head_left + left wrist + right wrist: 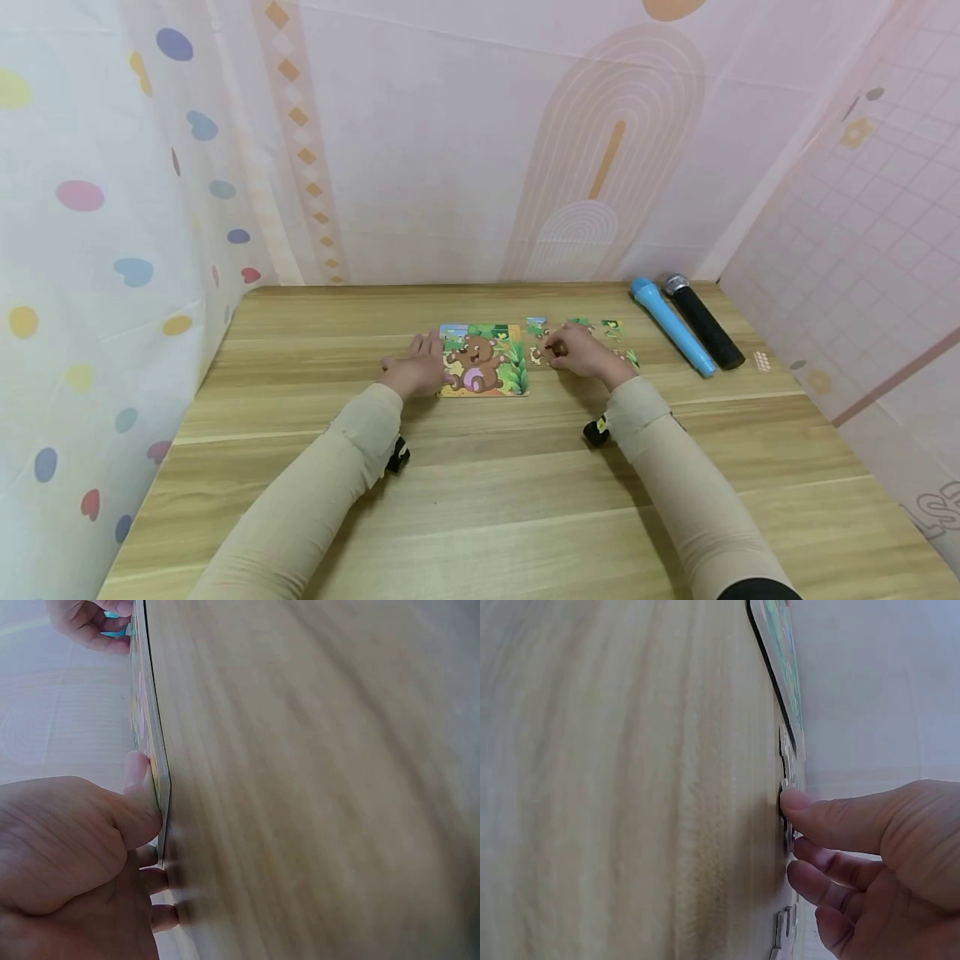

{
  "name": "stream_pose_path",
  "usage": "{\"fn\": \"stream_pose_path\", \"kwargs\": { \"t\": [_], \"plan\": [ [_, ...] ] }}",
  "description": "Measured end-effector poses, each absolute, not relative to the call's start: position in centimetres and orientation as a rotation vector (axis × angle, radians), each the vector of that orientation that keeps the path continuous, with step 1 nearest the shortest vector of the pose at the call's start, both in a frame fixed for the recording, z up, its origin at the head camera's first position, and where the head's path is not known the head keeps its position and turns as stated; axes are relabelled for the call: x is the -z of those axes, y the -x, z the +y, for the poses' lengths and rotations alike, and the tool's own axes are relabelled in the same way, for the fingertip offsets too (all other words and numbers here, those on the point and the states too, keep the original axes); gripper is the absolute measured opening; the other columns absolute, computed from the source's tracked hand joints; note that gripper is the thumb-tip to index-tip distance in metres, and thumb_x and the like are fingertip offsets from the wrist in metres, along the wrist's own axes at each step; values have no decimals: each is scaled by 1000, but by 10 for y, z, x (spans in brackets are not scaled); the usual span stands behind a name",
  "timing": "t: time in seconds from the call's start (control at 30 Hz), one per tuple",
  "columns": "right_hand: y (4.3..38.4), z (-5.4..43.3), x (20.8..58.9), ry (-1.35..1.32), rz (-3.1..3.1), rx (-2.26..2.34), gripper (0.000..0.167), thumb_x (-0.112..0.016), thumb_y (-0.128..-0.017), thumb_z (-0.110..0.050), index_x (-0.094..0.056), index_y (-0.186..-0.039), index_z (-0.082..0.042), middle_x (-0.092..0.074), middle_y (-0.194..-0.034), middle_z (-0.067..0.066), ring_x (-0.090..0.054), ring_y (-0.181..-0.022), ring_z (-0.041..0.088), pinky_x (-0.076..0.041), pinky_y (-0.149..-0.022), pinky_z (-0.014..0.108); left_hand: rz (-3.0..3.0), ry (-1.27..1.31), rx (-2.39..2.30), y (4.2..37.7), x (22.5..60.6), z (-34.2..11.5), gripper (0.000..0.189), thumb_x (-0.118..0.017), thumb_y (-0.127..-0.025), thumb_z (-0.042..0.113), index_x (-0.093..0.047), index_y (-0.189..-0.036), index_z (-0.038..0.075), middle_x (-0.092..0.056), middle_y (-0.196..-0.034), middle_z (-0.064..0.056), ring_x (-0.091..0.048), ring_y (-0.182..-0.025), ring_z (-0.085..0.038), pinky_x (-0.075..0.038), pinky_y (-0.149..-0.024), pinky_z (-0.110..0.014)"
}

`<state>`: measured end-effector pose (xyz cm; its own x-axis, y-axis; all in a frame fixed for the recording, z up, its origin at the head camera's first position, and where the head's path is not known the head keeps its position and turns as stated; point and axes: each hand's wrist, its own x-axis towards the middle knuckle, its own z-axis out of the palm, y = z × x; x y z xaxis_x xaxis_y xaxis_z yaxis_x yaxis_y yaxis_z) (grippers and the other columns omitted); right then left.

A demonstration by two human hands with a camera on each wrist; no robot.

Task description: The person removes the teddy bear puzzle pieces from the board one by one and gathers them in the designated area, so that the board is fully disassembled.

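A bear puzzle board (483, 360) lies flat on the wooden table in front of the person. At its left edge rests the left hand (417, 367), fingers extended; the left wrist view shows the thumb (139, 796) lying on the board's rim. Just right of the board, the right hand (579, 352) pinches a puzzle piece (786, 801) low over the table, thumb on its near edge and the other fingers bent. Loose puzzle pieces (537, 326) lie around that hand, some partly hidden beneath it.
A blue microphone (673, 327) and a black microphone (705, 323) lie side by side at the back right. Beyond them is a small dotted card (762, 361). Patterned cloth (420, 150) hangs behind the wooden table (480, 500).
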<state>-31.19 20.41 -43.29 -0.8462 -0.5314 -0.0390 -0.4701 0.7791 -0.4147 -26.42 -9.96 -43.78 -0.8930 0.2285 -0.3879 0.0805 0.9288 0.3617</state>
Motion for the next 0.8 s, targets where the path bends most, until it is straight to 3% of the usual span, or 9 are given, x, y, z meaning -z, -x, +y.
{"fn": "stream_pose_path", "kwargs": {
  "t": [0.17,0.4,0.63,0.8],
  "plan": [
    [312,204,433,806,2831,555,20,-74,-92,-4,-72,-111,2,-65,-111,16,-55,-110,34,-41,-104,51,2646,-215,-486,263,435,-99,88,-49,-107,36,13,-160,2,15,-168,-15,12,-154,-34,-1,-106,-83],
    [298,193,423,797,2859,541,36,-70,-96,-7,-63,-128,6,-58,-129,23,-57,-118,38,-47,-103,50,2645,-231,-482,260,432,-99,86,-48,-107,34,10,-161,2,15,-168,-15,12,-154,-34,-1,-107,-82],
    [284,169,426,838,2725,601,41,-74,-95,-16,-62,-130,2,-58,-124,15,-59,-105,27,-53,-89,40,2643,-219,-491,259,431,-98,84,-47,-108,32,12,-160,1,15,-168,-15,13,-154,-33,2,-107,-82],
    [277,157,433,767,2735,526,50,-79,-90,-25,-63,-130,0,-55,-127,12,-57,-110,24,-51,-94,39,2644,-207,-493,259,433,-99,86,-48,-108,33,12,-160,2,14,-169,-14,12,-155,-33,2,-107,-82]
  ]
}}
